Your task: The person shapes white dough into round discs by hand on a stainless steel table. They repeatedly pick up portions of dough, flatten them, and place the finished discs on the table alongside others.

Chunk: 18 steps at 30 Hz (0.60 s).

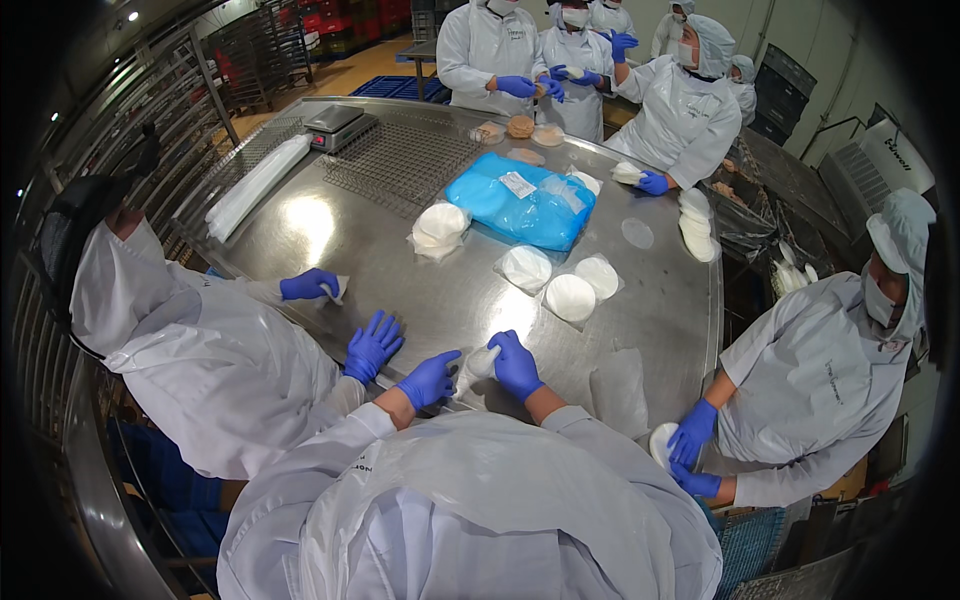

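At the counter's near edge, just in front of the wearer's apron, the white disc (482,362) sits between the two gloved hands. Right hand (516,366): fingers curled around the disc from its right side, holding it. Left hand (428,380): fingers bent, tips beside the clear film hanging under the disc; can't tell if they pinch it.

Counter (425,295) is steel. Near edge runs close under both wrists, so room is tight toward the body. Most room is ahead and to the left, a bare stretch up to the wire grids (400,165).

Ahead right: three bagged disc stacks (570,298) close together, blue bag (520,205) behind them. Right: flat clear bags (620,390) near the edge.

In the way on the left: a co-worker's spread hand (374,346), just beside the left hand. On the right, another co-worker's hands (692,436) hold white discs at the corner, well apart.
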Each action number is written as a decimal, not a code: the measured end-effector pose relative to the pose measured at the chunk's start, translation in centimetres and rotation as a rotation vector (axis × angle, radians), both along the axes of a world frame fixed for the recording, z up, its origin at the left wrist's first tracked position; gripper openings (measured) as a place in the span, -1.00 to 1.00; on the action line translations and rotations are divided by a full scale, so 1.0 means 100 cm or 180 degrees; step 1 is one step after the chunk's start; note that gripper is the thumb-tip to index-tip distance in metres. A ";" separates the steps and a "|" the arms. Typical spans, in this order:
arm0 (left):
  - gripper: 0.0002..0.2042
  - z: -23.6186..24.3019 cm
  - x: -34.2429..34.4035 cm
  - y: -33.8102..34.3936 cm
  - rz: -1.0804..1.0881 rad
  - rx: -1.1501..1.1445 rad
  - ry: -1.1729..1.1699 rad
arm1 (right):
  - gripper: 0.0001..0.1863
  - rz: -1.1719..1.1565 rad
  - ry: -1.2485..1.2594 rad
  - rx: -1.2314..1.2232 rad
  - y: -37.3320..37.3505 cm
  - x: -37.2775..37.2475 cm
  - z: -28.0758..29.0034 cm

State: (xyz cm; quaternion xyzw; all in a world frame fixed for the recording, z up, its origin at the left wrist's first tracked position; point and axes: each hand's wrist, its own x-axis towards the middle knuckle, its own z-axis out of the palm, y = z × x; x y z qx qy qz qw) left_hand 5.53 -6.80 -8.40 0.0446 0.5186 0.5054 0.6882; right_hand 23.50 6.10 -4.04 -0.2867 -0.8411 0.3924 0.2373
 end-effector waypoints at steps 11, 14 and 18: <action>-0.45 0.019 0.006 -0.001 0.0263 -0.0048 0.0096 | -0.74 0.0200 0.0474 -0.0763 0.023 -0.003 -0.025; -0.28 0.037 0.011 0.002 0.0677 0.0089 -0.0478 | -0.62 0.0360 0.1580 -0.2688 0.021 -0.003 -0.005; -0.23 0.052 0.020 0.005 0.0922 0.0785 -0.1061 | -0.23 0.0283 0.1532 -0.3008 0.006 -0.003 0.020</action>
